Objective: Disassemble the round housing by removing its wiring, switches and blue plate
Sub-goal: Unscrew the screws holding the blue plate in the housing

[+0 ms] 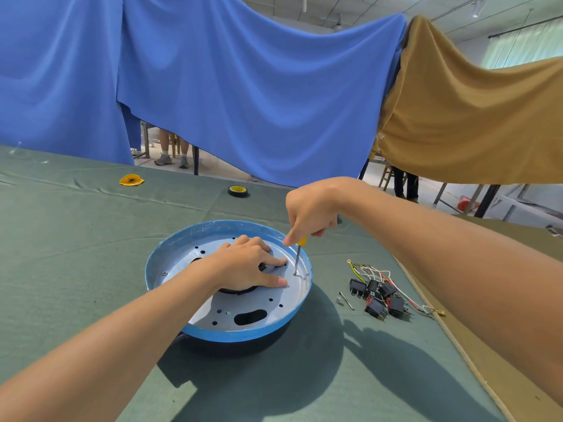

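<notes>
Green table cloth (pixel 91 226) | left hand (pixel 246 266) fingers flat on blue plate (pixel 219 312) | right hand (pixel 310 214) fingers grip screwdriver (pixel 297 258) | blue drape (pixel 243 86) behind

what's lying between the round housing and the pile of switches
In the head view, a loose screw and a small metal sleeve lie on the green cloth between the housing and the switches.

The plate (pixel 170 248) before me has a bright blue rim around a pale silver face dotted with black holes, on dull green cloth (pixel 76 239). My screwdriver (pixel 297 257) has a yellow handle and silver shaft. The switches (pixel 377 296) are black with red marks and the wires (pixel 371 269) white, red and yellow-green; behind hang a blue drape (pixel 243 86) and a tan drape (pixel 472 117).
</notes>
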The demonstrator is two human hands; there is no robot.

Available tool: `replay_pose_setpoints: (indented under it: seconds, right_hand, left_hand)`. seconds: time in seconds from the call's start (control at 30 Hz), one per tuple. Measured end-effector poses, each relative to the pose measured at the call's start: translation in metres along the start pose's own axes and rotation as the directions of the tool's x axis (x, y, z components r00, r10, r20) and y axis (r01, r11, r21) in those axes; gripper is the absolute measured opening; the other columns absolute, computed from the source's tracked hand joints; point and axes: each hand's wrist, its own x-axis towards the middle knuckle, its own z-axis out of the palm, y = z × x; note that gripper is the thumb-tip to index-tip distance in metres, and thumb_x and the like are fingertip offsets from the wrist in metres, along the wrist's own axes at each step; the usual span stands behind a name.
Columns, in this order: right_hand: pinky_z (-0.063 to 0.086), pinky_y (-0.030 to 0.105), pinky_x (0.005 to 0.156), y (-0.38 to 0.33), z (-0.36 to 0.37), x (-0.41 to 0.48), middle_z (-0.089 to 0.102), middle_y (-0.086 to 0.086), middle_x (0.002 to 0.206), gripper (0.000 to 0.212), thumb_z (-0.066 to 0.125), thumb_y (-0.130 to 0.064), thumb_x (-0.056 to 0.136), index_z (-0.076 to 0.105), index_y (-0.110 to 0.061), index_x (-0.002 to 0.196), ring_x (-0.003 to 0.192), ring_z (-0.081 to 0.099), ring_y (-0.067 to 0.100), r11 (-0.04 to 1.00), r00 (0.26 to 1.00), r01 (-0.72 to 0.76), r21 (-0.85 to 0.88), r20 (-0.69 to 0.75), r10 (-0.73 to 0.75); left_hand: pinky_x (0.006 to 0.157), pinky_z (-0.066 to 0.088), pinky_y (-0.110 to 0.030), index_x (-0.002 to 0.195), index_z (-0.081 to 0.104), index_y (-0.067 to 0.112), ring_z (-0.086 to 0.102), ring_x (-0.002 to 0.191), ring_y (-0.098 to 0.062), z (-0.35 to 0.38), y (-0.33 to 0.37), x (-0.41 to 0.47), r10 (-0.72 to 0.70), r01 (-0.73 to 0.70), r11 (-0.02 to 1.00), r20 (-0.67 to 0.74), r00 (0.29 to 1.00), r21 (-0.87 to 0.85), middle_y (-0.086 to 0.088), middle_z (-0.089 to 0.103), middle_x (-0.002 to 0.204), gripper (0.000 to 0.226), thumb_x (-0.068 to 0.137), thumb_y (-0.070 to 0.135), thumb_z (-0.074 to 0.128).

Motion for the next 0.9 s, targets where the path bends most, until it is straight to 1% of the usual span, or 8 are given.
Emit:
replay_pose_setpoints:
  seconds: [0.2,0.33,0.47,0.57,0.67,0.77,0.83,0.9]
  right_hand:
    - [0.019,0.021,0.04,0.006,-0.002,0.009,0.036,0.001,0.051,0.033,0.058,-0.025,0.096,0.057,-0.006,0.07,0.043,0.021,0.018,0.962,0.986,-0.098,0.254,0.153,0.06]
    - [0.027,0.017,0.04,0.003,-0.002,0.009,0.041,0.003,0.058,0.023,0.063,-0.022,0.092,0.065,-0.003,0.08,0.044,0.029,0.018,0.995,0.998,0.016,0.102,0.053,-0.022]
    - [0.04,0.017,0.046,-0.003,-0.009,0.008,0.057,-0.006,0.062,0.008,0.065,-0.022,0.09,0.072,-0.025,0.086,0.054,0.048,0.012,0.989,0.993,0.112,-0.095,0.051,-0.108]
    - [0.04,0.019,0.053,0.001,-0.01,0.009,0.063,-0.009,0.075,0.023,0.066,-0.016,0.088,0.074,-0.027,0.106,0.063,0.053,0.007,0.979,0.988,0.145,-0.143,0.069,-0.137]
    - [0.042,0.021,0.051,0.006,-0.006,0.009,0.062,-0.005,0.069,0.017,0.066,-0.033,0.089,0.073,-0.022,0.098,0.06,0.053,0.015,0.992,0.991,0.105,-0.067,0.09,-0.099]
    - [0.036,0.018,0.042,0.01,-0.002,0.011,0.053,-0.001,0.054,0.055,0.044,-0.058,0.094,0.061,-0.009,0.075,0.045,0.041,0.02,0.999,0.996,-0.05,0.016,0.076,0.048]
    - [0.032,0.016,0.04,0.011,-0.001,0.012,0.047,-0.001,0.05,0.052,0.038,-0.046,0.099,0.063,-0.01,0.07,0.036,0.036,0.017,0.995,0.993,-0.104,-0.007,0.052,0.104]
    - [0.033,0.02,0.043,0.01,0.0,0.009,0.046,-0.001,0.052,0.04,0.047,-0.034,0.096,0.064,-0.014,0.066,0.039,0.036,0.017,0.994,0.995,-0.097,-0.049,0.011,0.098]
  left_hand:
    - [0.104,0.026,-0.044,0.143,0.035,0.051,0.026,0.132,-0.02,0.001,0.001,-0.001,-0.002,0.002,1.0,0.002,1.0,-0.008,0.009,0.032,0.147,0.065,0.084,0.075,0.04]
    - [0.105,0.025,-0.043,0.143,0.036,0.051,0.025,0.133,-0.021,-0.001,0.001,-0.002,-0.004,0.004,1.0,-0.002,1.0,-0.024,0.008,0.033,0.147,0.064,0.085,0.075,0.041]
    - [0.106,0.024,-0.043,0.143,0.036,0.051,0.023,0.134,-0.02,0.0,0.002,-0.005,-0.009,0.009,0.999,-0.017,1.0,-0.038,0.009,0.032,0.148,0.063,0.085,0.075,0.042]
    - [0.108,0.024,-0.043,0.143,0.036,0.052,0.022,0.136,-0.019,0.0,0.002,-0.005,-0.016,0.015,0.999,-0.014,1.0,-0.043,0.01,0.031,0.149,0.063,0.084,0.075,0.042]
    - [0.107,0.024,-0.043,0.142,0.036,0.052,0.023,0.135,-0.019,-0.001,0.001,-0.004,-0.015,0.015,0.999,-0.015,1.0,-0.048,0.01,0.032,0.148,0.063,0.084,0.075,0.043]
    - [0.108,0.024,-0.044,0.143,0.037,0.051,0.023,0.135,-0.019,-0.001,0.002,-0.004,-0.011,0.011,0.999,-0.01,1.0,-0.045,0.009,0.031,0.148,0.063,0.085,0.074,0.043]
    - [0.108,0.024,-0.044,0.143,0.036,0.05,0.023,0.135,-0.019,-0.002,0.002,-0.005,-0.018,0.018,0.999,-0.001,1.0,-0.043,0.009,0.031,0.149,0.063,0.085,0.073,0.043]
    - [0.108,0.024,-0.044,0.144,0.036,0.05,0.023,0.135,-0.019,-0.003,0.003,-0.005,-0.017,0.017,0.999,0.003,1.0,-0.041,0.009,0.031,0.149,0.063,0.085,0.073,0.043]
